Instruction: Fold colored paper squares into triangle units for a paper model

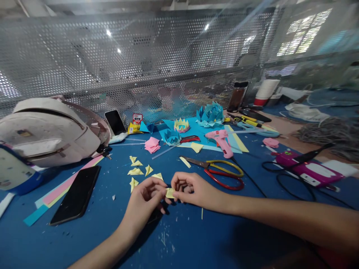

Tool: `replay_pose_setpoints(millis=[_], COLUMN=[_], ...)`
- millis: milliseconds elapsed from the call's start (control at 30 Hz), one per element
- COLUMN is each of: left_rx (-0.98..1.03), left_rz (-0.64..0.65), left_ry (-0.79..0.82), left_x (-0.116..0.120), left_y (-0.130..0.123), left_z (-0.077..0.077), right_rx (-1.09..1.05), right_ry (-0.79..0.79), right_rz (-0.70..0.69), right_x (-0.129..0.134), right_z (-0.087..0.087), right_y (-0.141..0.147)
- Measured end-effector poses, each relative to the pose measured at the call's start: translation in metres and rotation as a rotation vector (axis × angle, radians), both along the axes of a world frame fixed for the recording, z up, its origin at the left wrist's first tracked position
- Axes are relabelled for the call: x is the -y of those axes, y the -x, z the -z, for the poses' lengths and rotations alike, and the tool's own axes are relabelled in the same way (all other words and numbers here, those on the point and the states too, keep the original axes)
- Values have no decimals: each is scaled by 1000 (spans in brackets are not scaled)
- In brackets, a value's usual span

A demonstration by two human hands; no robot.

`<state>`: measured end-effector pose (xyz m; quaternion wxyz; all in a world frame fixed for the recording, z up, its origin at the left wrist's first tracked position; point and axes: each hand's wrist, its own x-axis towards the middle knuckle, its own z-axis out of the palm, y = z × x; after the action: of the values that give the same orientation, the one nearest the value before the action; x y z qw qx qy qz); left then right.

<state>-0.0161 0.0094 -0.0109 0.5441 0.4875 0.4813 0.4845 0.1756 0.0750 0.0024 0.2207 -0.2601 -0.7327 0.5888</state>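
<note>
A small yellow paper piece (169, 193) is pinched between my two hands above the blue table. My left hand (147, 196) grips its left side between thumb and fingers. On its right side, the thumb and index finger of my right hand (190, 188) are closed on it. Several folded yellow pieces (135, 171) lie just beyond my left hand. Scissors (218, 168) with one red and one yellow handle rest beyond my right hand, with a yellow strip (185, 162) by their tip.
Blue table (179, 243) holds a black phone (77, 194) and pale bag (50, 130) left, pink glue gun (221, 140), blue paper flower (211, 114) and yellow-pink flower (182, 125) beyond, magenta device (308, 168) with black cable right. A perforated metal panel (126, 63) stands behind.
</note>
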Motion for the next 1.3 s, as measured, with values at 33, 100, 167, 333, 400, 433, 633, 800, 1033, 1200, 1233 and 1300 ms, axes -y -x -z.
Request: replay_pose_setpoints(millis=[33, 100, 167, 333, 400, 433, 633, 800, 1033, 1200, 1233, 1300], left_rx=[-3, -12, -21, -31, -25, -21, -2, -12, -48, -50, -47, -38], left_rz=[-4, -2, 11, 60, 62, 54, -37, -72, 3, 39, 38, 35], left_ry=[-5, -11, -12, 7, 11, 10, -19, -19, 34, 38, 34, 28], left_x=[0, 1, 1, -1, -2, -3, -6, -7, -2, 0, 0, -2], left_y=[-1, -3, -3, 1, 3, 3, 6, 7, 0, -2, -2, 0], left_z=[1, 3, 4, 4, 6, 8, 17, 17, 5, 1, 2, 4], right_rx=[9, 10, -18, -59, -58, -60, -80, -45, 66, 96, 101, 108], right_ry=[-7, -12, 10, 56, 56, 60, 91, 29, -183, -281, -297, -344], right_rz=[-4, -6, -1, 11, 12, 10, -15, -10, 9, 3, -3, -15], right_x=[1, 2, 4, 3, 3, 3, 2, 1, 2, 1, 1, 0], right_z=[0, 0, 2, 4, 4, 4, 5, 6, 0, -1, -1, 0], right_y=[0, 1, 2, 2, 2, 2, 1, 1, 0, -1, -2, -3])
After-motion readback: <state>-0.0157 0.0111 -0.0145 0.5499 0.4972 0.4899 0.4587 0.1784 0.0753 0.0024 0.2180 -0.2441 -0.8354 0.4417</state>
